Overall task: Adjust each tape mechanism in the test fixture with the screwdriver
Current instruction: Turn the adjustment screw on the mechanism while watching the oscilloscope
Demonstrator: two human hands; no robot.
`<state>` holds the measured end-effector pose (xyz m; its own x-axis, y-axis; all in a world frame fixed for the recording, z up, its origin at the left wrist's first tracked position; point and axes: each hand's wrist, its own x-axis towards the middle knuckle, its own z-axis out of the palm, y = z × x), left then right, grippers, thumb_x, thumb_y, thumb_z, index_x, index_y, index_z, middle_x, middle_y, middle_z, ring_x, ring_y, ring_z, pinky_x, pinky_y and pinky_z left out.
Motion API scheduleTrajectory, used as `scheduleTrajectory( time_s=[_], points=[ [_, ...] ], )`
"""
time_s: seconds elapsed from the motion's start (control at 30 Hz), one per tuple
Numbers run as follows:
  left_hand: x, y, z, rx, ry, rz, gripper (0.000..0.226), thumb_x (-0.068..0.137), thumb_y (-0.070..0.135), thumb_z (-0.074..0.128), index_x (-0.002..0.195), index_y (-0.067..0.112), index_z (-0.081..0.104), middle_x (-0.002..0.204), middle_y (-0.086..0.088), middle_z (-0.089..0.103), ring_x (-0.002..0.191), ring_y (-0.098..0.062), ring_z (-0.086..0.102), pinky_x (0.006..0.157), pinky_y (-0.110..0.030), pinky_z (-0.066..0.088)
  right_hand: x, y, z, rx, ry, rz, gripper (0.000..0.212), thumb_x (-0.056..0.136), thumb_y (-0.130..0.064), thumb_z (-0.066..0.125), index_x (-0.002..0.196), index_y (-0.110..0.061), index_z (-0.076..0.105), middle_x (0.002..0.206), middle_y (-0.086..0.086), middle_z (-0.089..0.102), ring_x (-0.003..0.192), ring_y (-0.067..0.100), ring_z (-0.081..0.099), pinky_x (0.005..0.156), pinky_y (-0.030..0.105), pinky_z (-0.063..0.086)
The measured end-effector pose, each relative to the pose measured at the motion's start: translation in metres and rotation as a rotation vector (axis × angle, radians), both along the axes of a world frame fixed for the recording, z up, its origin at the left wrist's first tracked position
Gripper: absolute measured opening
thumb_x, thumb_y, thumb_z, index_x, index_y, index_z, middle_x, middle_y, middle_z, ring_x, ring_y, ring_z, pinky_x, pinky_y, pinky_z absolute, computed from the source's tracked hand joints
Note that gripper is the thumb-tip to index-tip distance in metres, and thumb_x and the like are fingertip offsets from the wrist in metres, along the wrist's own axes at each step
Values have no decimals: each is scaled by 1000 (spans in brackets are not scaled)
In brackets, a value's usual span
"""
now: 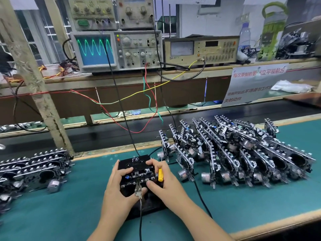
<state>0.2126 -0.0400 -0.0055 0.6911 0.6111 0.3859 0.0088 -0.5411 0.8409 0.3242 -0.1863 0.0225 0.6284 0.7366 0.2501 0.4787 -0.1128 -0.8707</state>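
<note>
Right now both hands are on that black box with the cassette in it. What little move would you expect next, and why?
Probably tipping the yellow-handled screwdriver down to the mechanism's adjusting screw. The right hand holds it tucked in its fingers, not visibly on any screw, while the left hand steadies the mechanism in the test fixture. The oscilloscope already shows a wave.

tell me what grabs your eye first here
The green wave glowing on the scope screen, up on the shelf at the back. Below it, both hands, left and right, grip the black fixture at the centre of the green mat, the right one holding a yellow screwdriver. A big pile of tape mechanisms lies to the right.
</note>
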Motion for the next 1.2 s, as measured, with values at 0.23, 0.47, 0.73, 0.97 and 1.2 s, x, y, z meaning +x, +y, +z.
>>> scheduleTrajectory(
  time_s=[0.23, 0.47, 0.73, 0.97, 1.2],
  points=[
    [1, 1, -2, -5, -1, 9, 72, 60, 24, 96, 111, 57, 57, 150, 46, 24, 126, 27, 33, 99, -23, 38, 1, 0, -2, -18, 19, -4, 46, 93, -31, 62, 128, -53, 41, 111, -17, 49, 111, 16, 56, 96, 45, 51],
    [0, 1, -4, 17, -17, 17, 73, 59, 25, 96, 111, 58, 57, 153, 43, 25, 131, 22, 34, 100, -24, 37, 0, 1, 0, -2, -6, -6, 41, 91, -35, 60, 108, -64, 37, 135, -14, 49, 118, 18, 55, 97, 49, 50],
    [-2, 0, -2, 14, -15, 46, 74, 59, 28, 96, 115, 57, 58, 153, 43, 25, 136, 11, 39, 103, -32, 41, 0, 2, -2, 25, 5, -2, 33, 89, -37, 60, 105, -58, 39, 135, -16, 49, 119, 17, 54, 99, 49, 48],
    [-7, 10, 0, -3, 29, -43, 78, 64, 16, 96, 119, 57, 57, 154, 42, 22, 138, 8, 39, 103, -20, 40, 2, 2, -4, 41, -22, -4, 35, 92, -39, 62, 109, -58, 39, 132, -19, 50, 125, 5, 49, 91, 35, 47],
    [-5, 27, 52, 107, 186, -126, 32, 74, 65, 57, 100, 47, 64, 154, 21, 39, 144, 11, 23, 117, -36, 28, 4, 0, 8, -31, -88, 12, 53, 94, -26, 67, 109, -66, 36, 124, -22, 49, 120, 8, 48, 98, 27, 43]
  ],
)
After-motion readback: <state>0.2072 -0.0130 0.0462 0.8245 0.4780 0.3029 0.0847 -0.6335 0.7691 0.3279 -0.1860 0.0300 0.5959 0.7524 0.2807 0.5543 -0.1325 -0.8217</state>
